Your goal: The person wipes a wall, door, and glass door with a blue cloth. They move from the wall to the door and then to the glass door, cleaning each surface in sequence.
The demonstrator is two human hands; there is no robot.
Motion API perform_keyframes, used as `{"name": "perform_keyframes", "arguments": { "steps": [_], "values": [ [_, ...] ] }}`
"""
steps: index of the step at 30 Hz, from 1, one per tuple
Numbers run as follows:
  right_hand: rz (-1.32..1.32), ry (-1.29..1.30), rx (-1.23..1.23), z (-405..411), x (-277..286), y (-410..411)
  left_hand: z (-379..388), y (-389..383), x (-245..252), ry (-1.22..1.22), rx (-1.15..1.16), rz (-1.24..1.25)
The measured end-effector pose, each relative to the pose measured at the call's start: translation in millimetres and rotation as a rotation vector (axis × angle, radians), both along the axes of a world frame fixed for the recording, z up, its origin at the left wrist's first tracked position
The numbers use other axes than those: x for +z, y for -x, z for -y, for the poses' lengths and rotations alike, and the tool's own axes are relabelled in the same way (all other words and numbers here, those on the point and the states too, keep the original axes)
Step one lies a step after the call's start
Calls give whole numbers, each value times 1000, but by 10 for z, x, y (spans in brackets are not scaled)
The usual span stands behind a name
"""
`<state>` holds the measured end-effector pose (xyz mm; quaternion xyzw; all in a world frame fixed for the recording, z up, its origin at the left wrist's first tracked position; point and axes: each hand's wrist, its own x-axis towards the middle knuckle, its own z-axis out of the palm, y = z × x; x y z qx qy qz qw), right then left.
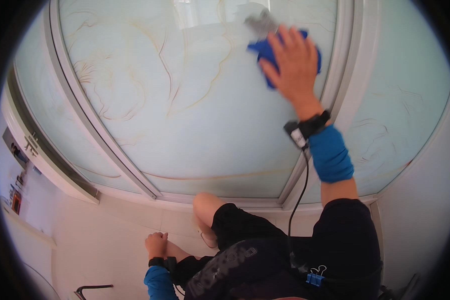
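Observation:
My right hand (pixel 294 62) is pressed with spread fingers over a blue cloth (pixel 264 48), against the upper right of a glossy pale blue door panel (pixel 195 138). Curved yellow and brown lines decorate the panel. Just above the cloth is a dark grey patch (pixel 262 23), perhaps a reflection; I cannot tell. Low on the left, my left hand (pixel 156 243) is curled by my bent leg, and no object shows in it. Both wrists wear black straps above blue sleeves.
Pale metal frames (pixel 97 120) border the panel, with similar panels on both sides. A white door (pixel 48 161) with a metal handle stands at far left. A black cable (pixel 303 187) hangs from my right wrist. Light tiles (pixel 108 232) cover the floor; a white wall (pixel 416 232) is right.

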<state>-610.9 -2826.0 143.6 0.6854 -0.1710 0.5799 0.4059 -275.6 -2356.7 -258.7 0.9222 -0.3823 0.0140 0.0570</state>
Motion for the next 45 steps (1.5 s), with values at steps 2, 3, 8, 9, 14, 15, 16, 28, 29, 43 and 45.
{"name": "perform_keyframes", "arguments": {
  "steps": [2, 3, 8, 9, 14, 15, 16, 28, 29, 43, 45],
  "values": [
    [-52, -134, 53, -110, -547, -28, 0, 5, 22, -30, 6, -14],
    [-80, -180, 49, -171, -817, -35, -1, 7, 34, -24, 9, -5],
    [-276, -369, -29, -333, -2143, 137, -82, 21, 92, 5, 44, -36],
    [-228, -336, -41, -330, -2390, 199, -100, 19, 96, 13, 42, -38],
    [48, -518, -120, -371, -3205, 294, -212, -31, 98, 11, 88, -61],
    [84, -560, -101, -384, -3233, 269, -235, -53, 98, -5, 84, -67],
    [122, -610, -86, -415, -3221, 241, -269, -83, 100, -22, 78, -74],
    [494, -213, 65, -25, -945, -45, -490, -406, 102, -7, 124, -174],
    [492, -176, 61, 18, -686, -41, -504, -433, 93, -13, 137, -192],
    [1, -136, 216, -515, -566, -907, -411, -565, -15, 42, 101, -239],
    [-94, -264, 456, -658, -811, -990, -349, -609, 160, -6, -2, -372]
  ]
}}
